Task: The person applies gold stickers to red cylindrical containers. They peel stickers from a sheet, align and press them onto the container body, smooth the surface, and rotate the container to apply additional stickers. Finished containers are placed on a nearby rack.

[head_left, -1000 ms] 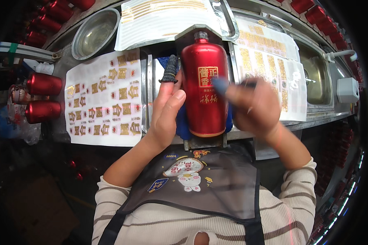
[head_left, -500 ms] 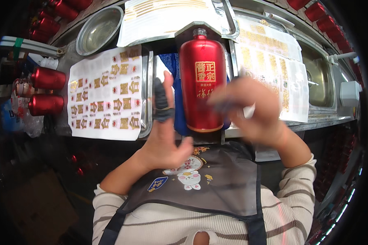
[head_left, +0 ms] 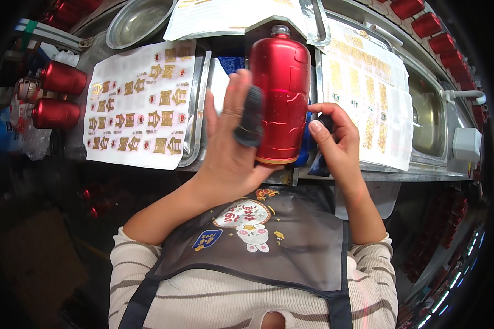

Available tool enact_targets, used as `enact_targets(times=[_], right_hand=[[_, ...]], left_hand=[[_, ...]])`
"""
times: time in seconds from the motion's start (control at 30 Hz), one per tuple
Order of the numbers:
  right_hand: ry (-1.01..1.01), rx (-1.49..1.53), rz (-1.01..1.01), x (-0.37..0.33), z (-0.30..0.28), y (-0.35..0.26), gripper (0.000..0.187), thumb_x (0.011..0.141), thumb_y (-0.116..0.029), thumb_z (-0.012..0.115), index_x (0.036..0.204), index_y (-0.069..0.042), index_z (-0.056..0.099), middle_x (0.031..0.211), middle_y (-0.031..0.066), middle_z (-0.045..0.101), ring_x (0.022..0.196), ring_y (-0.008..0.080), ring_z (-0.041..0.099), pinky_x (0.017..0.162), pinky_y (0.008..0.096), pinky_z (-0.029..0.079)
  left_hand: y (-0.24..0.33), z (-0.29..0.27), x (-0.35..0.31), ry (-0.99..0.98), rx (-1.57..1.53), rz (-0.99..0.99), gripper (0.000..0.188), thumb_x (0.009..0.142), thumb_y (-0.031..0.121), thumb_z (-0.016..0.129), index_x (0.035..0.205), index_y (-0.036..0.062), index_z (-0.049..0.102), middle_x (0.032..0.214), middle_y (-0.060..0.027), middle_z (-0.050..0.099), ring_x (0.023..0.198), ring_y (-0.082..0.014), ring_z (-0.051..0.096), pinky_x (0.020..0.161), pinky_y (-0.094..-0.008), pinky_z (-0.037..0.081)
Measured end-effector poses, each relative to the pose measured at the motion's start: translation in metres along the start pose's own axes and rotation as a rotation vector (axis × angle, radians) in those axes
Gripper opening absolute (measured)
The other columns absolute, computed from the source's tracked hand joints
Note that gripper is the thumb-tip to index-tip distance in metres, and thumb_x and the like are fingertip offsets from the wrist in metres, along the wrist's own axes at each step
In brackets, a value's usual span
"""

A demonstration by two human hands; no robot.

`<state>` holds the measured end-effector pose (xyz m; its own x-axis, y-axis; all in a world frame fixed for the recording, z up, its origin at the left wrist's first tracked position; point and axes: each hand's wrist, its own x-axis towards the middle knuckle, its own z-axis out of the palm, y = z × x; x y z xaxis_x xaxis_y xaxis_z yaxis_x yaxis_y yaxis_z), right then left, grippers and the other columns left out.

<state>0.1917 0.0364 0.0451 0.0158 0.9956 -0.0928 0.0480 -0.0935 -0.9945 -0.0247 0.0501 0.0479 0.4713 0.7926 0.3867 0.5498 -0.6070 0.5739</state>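
Note:
A glossy red bottle (head_left: 282,98) with a clear neck lies on its back in a metal cradle in front of me, its neck pointing away. The upper side carries raised lines and no gold lettering. My left hand (head_left: 219,142) lies along its left side, fingers stretched and spread, a black sleeve around one or more of them. To the right, my right hand (head_left: 341,141) has its fingers loosely curled and apart, the index tip at the bottle's side. Black covering shows on a finger there too. I see nothing held in either hand.
A sheet of gold and red decals (head_left: 137,109) lies on a tray to the left; more gold decal sheets (head_left: 368,98) lie right. Behind stands a metal bowl (head_left: 140,24). Red bottles (head_left: 63,78) lie far left. A sink (head_left: 427,118) and white tap (head_left: 469,97) are far right.
The bottle has turned, so its gold-lettered face no longer shows on top. My left hand has moved onto its left side; my right hand has dropped from above it to its right side.

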Motion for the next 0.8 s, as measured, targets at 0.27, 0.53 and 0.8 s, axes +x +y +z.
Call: enact_targets(times=[0.27, 0.53, 0.8], right_hand=[[0.051, -0.053, -0.097, -0.006, 0.025, -0.007, 0.048, 0.084, -0.015, 0.077, 0.119, -0.005, 0.046, 0.102, 0.0036, 0.051, 0.07, 0.0031, 0.05, 0.057, 0.0154, 0.039], [0.012, -0.017, -0.026, -0.005, 0.009, 0.0, 0.045, 0.087, -0.016, 0.07, 0.124, -0.006, 0.046, 0.102, 0.0005, 0.048, 0.069, 0.0017, 0.044, 0.057, 0.0152, 0.032], [0.043, 0.03, 0.106, 0.006, -0.009, -0.002, 0.035, 0.088, -0.015, 0.065, 0.118, -0.003, 0.052, 0.09, -0.0025, 0.051, 0.068, 0.001, 0.04, 0.058, 0.0155, 0.026]], left_hand=[[-0.013, 0.006, -0.008, -0.034, -0.133, -0.041, 0.126, 0.062, 0.047, 0.087, 0.154, 0.0007, 0.015, 0.159, -0.0276, 0.013, 0.147, -0.0432, 0.019, 0.112, -0.0644, 0.015], [-0.034, -0.018, -0.011, 0.021, -0.167, 0.055, 0.111, 0.065, 0.05, 0.084, 0.147, -0.0025, 0.03, 0.147, -0.031, 0.031, 0.139, -0.0438, 0.03, 0.114, -0.0603, 0.016], [-0.214, -0.18, -0.036, 0.365, 0.494, -0.662, 0.025, 0.081, 0.011, 0.073, 0.105, 0.0052, 0.067, 0.09, -0.0118, 0.069, 0.077, -0.0241, 0.067, 0.065, -0.0344, 0.05]])
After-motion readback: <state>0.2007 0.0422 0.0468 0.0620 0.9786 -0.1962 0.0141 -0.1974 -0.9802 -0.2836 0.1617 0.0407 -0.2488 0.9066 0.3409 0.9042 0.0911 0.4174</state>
